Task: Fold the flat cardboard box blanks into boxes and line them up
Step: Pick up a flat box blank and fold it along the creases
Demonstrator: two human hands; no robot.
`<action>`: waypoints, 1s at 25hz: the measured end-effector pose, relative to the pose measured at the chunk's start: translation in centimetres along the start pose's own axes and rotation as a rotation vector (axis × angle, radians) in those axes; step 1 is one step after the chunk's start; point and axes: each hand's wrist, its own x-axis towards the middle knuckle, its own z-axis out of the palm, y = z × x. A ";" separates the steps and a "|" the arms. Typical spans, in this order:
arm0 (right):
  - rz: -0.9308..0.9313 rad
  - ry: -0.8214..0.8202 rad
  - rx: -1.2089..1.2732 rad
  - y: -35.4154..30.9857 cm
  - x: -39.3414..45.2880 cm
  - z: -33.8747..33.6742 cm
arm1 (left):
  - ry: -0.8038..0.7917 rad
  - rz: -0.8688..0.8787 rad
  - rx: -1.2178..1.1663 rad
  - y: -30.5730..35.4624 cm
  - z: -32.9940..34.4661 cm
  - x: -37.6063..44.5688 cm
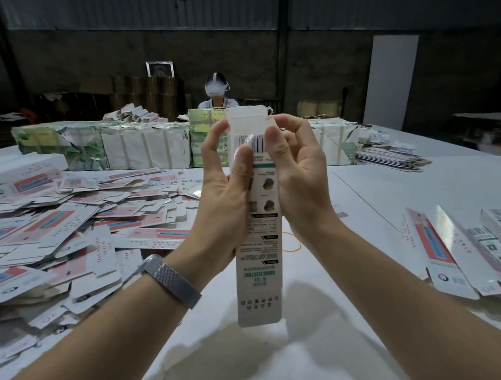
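Note:
A long narrow white box (259, 266) with green print and a barcode stands upright in the air above the table, held between both hands. My left hand (223, 200) grips its left side, thumb on the barcode. My right hand (297, 180) holds the right side, thumb pressed near the top, where a white flap (245, 117) sticks up. The bottom flap hangs loose. A big heap of flat pink-and-white blanks (68, 232) covers the table's left part. Folded boxes (470, 251) lie side by side at the right.
The white table (391, 186) runs far back. Wrapped bundles (139, 147) stand across the middle rear, with a stack of flat sheets (389, 158) to their right. A person (217, 92) sits behind the bundles. A yellow rubber band (293, 246) lies under the box.

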 end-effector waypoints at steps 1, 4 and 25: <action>-0.001 0.009 0.010 0.0 -0.1 0.0 | -0.002 0.015 -0.002 0.0 0.1 -0.1; -0.012 0.025 -0.013 -0.2 -0.2 0.0 | 0.005 0.040 0.029 -0.2 0.5 -0.2; 0.126 -0.063 0.025 -0.9 0.9 -1.7 | -0.072 -0.114 0.089 0.0 0.4 0.0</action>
